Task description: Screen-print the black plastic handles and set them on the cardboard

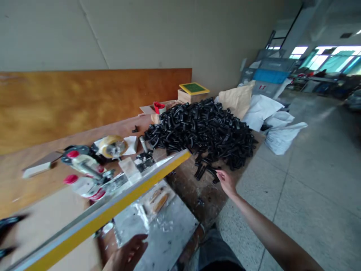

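My right hand (226,181) reaches out to the near edge of a big heap of black plastic parts (201,130) on the wooden bench; its fingers are curled at a loose black piece (216,177), pinching it. My left hand (128,254) rests low at the bench's near side, fingers spread on a scratched metal plate (166,229), holding nothing. A long yellow-and-grey bar (113,207) runs diagonally above the plate.
Tape roll (113,146), a tape dispenser (81,162), a red-capped bottle (83,186) and small tools lie left of the heap. Behind the heap are a wooden box with a green top (194,91) and a red cup (159,107). White sacks (278,130) lie on the floor.
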